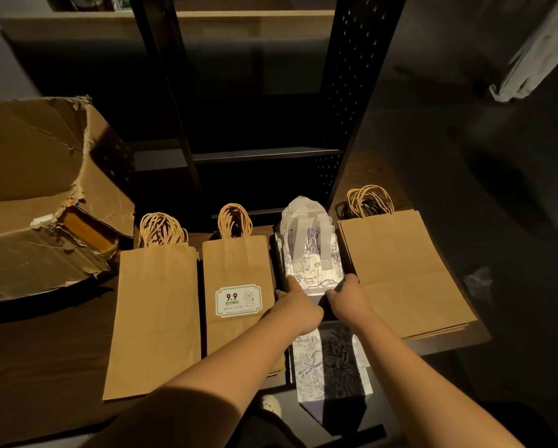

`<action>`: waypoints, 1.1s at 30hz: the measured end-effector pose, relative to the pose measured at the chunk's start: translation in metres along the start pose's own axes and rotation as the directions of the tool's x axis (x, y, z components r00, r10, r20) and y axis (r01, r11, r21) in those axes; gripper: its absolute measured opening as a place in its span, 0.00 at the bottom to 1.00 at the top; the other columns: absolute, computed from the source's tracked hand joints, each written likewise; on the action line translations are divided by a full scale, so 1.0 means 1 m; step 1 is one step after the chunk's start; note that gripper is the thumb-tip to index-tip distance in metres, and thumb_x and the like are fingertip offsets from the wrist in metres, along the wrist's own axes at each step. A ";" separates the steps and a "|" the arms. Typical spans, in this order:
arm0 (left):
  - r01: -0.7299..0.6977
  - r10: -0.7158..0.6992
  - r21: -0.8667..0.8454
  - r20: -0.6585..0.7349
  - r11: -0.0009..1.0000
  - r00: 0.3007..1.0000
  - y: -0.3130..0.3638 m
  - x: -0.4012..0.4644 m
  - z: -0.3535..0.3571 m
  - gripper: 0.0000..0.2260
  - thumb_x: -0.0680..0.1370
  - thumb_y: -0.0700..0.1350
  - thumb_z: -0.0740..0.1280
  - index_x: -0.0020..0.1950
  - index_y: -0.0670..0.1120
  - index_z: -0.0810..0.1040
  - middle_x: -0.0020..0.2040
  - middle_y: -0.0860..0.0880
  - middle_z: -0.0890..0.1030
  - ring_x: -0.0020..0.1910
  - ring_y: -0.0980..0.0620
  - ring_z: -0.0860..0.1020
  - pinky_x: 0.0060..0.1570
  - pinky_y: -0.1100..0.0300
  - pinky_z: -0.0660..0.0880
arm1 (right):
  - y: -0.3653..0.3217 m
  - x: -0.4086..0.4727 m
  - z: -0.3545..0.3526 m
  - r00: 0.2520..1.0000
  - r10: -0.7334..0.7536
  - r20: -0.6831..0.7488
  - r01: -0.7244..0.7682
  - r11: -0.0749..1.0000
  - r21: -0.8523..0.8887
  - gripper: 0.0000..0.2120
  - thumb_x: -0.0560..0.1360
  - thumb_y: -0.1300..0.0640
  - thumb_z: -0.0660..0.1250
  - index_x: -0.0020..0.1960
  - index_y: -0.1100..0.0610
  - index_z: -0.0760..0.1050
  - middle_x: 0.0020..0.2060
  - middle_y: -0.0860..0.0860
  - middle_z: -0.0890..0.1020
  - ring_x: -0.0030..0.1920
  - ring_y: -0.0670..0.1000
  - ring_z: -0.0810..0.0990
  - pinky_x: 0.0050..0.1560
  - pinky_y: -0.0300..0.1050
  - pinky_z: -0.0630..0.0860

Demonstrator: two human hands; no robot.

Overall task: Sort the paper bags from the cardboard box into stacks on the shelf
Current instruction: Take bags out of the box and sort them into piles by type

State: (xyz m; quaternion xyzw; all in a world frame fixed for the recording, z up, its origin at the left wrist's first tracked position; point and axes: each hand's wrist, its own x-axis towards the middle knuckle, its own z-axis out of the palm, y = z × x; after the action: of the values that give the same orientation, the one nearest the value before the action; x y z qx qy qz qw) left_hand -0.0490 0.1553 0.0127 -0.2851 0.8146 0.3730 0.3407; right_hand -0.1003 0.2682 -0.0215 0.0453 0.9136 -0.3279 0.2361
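Note:
Several stacks of flat paper bags lie side by side on the dark shelf [45, 350]. At the left is a plain brown stack [155, 312], then a brown stack with a 9.9 label [239, 276]. A white and purple printed bag stack [310, 263] with ribbon handles comes after it, and a wider brown stack [400, 273] lies at the right. My left hand [295, 305] and my right hand [347, 297] hold the near edge of the top printed bag from either side, thumbs on top. The torn cardboard box [41, 195] sits at the far left.
A black metal rack frame [264, 153] with perforated uprights stands behind the stacks. A pale cloth [529, 59] hangs at the upper right. The printed stack's lower end [329, 360] reaches over the shelf's front edge.

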 end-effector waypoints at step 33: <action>-0.520 0.278 -0.286 -0.593 0.805 0.756 -0.183 -0.101 -0.309 0.03 0.78 0.43 0.66 0.47 0.51 0.78 0.38 0.50 0.81 0.35 0.54 0.81 0.33 0.64 0.78 | -0.327 -0.098 0.085 0.647 -0.762 0.022 0.759 0.647 0.073 0.05 0.77 0.58 0.66 0.47 0.48 0.78 0.39 0.43 0.80 0.41 0.41 0.78 0.42 0.38 0.76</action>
State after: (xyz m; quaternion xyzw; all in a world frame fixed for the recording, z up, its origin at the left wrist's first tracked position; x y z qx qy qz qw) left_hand 0.0380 -0.1735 0.1661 -0.2583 0.8135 0.5180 -0.0570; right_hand -0.0570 -0.0323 0.1553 -0.3437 0.8324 -0.4234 0.0986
